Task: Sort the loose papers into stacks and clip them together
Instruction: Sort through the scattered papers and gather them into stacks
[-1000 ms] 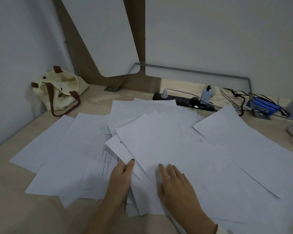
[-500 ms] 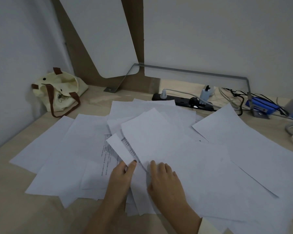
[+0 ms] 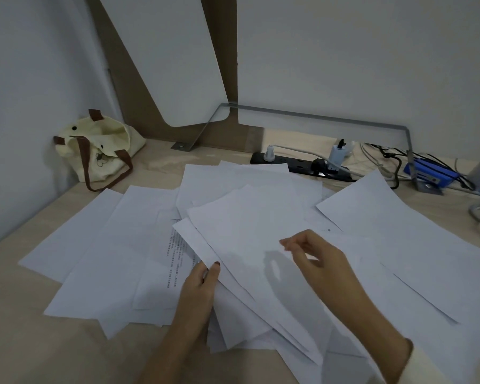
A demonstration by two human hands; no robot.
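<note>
Several loose white papers (image 3: 250, 217) lie fanned and overlapping across the wooden desk (image 3: 25, 342). One sheet at the left shows printed text (image 3: 175, 259). My left hand (image 3: 198, 286) pinches the near-left edge of a small gathered bunch of sheets, thumb on top. My right hand (image 3: 316, 259) hovers just above the papers in the middle, fingers loosely curled and slightly blurred, holding nothing. A large sheet (image 3: 399, 231) lies apart at the right. No clip is visible.
A cream tote bag (image 3: 97, 151) with brown straps sits in the back left corner. A black power strip (image 3: 297, 164) with plugs and tangled cables runs along the back. A blue object (image 3: 427, 173) lies at the back right, under a metal bracket (image 3: 316, 117).
My right hand has lifted off the papers and moved right and away from me. The top sheets have slid left onto the bunch in my left hand, which stays put.
</note>
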